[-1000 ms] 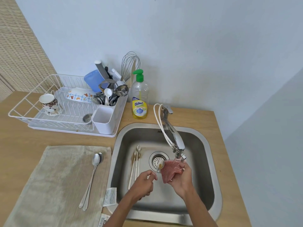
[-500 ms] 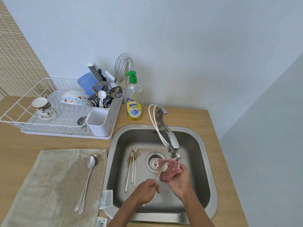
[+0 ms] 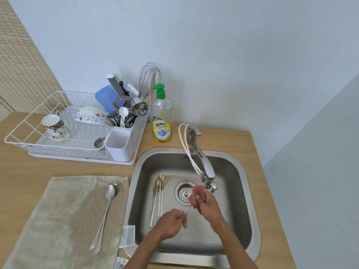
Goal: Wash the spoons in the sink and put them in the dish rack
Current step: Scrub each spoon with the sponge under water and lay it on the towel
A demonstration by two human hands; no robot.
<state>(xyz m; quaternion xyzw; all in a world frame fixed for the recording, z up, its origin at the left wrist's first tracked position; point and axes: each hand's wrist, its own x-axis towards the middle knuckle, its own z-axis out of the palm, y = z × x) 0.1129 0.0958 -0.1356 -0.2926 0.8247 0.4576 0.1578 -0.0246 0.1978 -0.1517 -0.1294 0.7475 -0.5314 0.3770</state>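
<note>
Above the six o'clock half of the square stainless steel sink (image 3: pixel 184 259), your left hand (image 3: pixel 171 222) has its grip pinched on the thin handle of a long metal spoon (image 3: pixel 188 209), steadying it. Your right hand (image 3: pixel 208 204) has its grip clamped on a pink mesh scrubber (image 3: pixel 196 194) folded over the hidden spoon bowl, beneath the chrome tap (image 3: pixel 202 162), apparently to scrub it. More long spoons (image 3: pixel 158 199) lie in the basin at nine o'clock, probably waiting. The white wire dish rack (image 3: pixel 25 136) stands at ten o'clock on the surface.

Spoon (image 3: pixel 186 209) now deeper inside scrubber (image 3: pixel 195 194)
</note>
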